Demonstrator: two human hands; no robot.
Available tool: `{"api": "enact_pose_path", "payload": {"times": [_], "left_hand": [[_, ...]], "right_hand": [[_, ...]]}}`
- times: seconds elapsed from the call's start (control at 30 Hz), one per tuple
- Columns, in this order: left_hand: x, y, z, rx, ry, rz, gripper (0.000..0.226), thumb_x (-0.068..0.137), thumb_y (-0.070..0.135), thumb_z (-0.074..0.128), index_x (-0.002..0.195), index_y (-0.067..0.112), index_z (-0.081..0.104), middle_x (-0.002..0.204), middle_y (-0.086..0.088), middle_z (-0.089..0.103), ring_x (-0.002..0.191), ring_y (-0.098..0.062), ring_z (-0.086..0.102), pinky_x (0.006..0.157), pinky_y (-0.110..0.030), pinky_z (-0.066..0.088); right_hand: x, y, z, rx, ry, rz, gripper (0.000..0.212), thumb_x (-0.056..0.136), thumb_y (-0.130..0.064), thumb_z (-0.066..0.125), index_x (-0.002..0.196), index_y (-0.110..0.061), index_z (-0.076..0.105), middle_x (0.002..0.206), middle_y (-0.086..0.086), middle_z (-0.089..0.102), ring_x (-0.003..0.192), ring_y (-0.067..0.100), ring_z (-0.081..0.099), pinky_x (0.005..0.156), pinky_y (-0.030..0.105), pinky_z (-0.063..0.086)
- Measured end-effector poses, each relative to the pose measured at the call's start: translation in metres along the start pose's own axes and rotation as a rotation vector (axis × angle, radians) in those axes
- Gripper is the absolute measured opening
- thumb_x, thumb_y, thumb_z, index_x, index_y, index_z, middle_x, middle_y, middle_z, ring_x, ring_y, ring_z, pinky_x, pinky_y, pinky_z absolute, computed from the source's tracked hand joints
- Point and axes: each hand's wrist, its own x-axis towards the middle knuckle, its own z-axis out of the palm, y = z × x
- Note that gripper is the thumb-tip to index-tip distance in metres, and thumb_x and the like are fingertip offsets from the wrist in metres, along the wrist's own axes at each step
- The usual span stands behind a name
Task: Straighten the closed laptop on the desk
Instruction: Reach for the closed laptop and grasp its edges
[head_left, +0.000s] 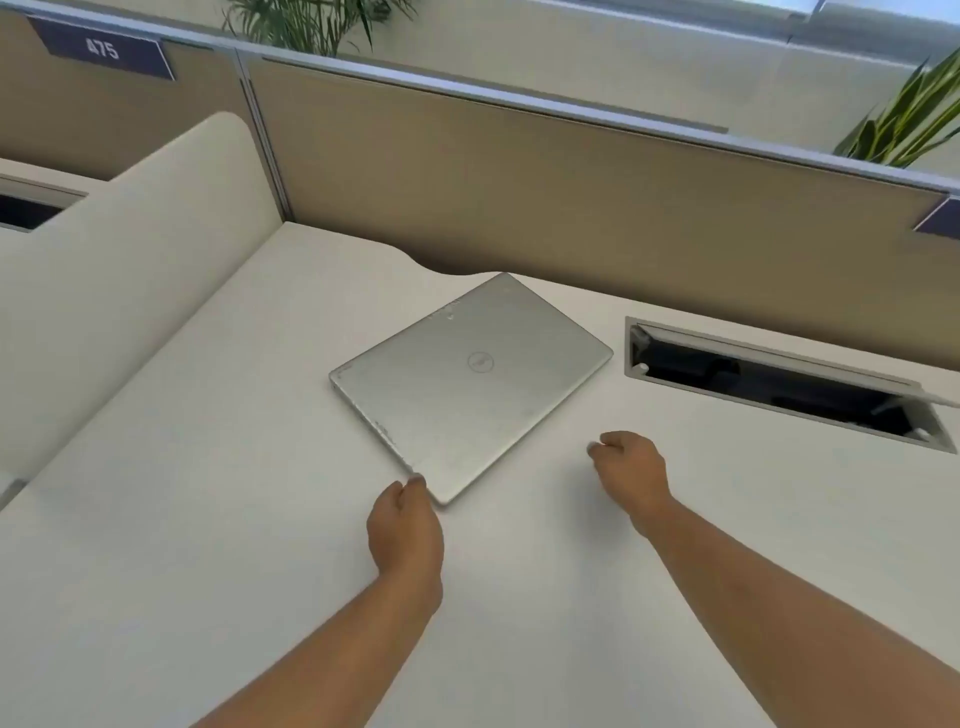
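A closed silver laptop (470, 387) lies on the white desk (208, 545), turned askew so that one corner points toward me. My left hand (405, 525) is at that near corner, its fingertips touching the laptop's edge. My right hand (631, 470) hovers over the desk to the right of the laptop, a short gap away from it, with the fingers curled loosely and nothing in them.
An open cable hatch (779, 382) is sunk into the desk at the right. A tan partition (571, 208) runs along the back, a cream side divider (130, 260) stands at the left. Plants show behind the partition.
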Motion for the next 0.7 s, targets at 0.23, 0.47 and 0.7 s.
{"api": "enact_pose_path", "payload": {"times": [0.23, 0.47, 0.7], "left_hand": [[0.019, 0.018, 0.016, -0.095, 0.082, -0.116, 0.028, 0.080, 0.029, 0.060, 0.066, 0.015, 0.040, 0.068, -0.007, 0.039, 0.060, -0.021, 0.033, 0.054, -0.030, 0.024], [0.029, 0.038, 0.029, -0.183, 0.126, -0.294, 0.031, 0.071, 0.042, 0.060, 0.073, 0.013, 0.051, 0.070, 0.000, 0.046, 0.057, -0.021, 0.038, 0.052, -0.028, 0.031], [0.029, 0.037, 0.039, -0.169, 0.125, -0.294, 0.032, 0.079, 0.037, 0.059, 0.067, 0.014, 0.042, 0.064, 0.000, 0.037, 0.055, -0.021, 0.032, 0.052, -0.028, 0.026]], "right_hand": [[0.019, -0.037, 0.039, 0.393, -0.158, 0.206, 0.013, 0.089, -0.015, 0.061, 0.086, -0.002, 0.064, 0.089, 0.014, 0.069, 0.080, 0.026, 0.068, 0.088, 0.043, 0.056], [0.036, -0.048, 0.067, 0.518, -0.128, 0.368, 0.023, 0.083, -0.023, 0.074, 0.092, -0.005, 0.064, 0.088, 0.012, 0.066, 0.077, 0.024, 0.068, 0.064, 0.032, 0.059], [0.045, -0.054, 0.068, 0.648, -0.296, 0.414, 0.020, 0.085, -0.020, 0.074, 0.098, -0.010, 0.064, 0.090, 0.011, 0.073, 0.074, 0.024, 0.075, 0.056, 0.036, 0.061]]}}
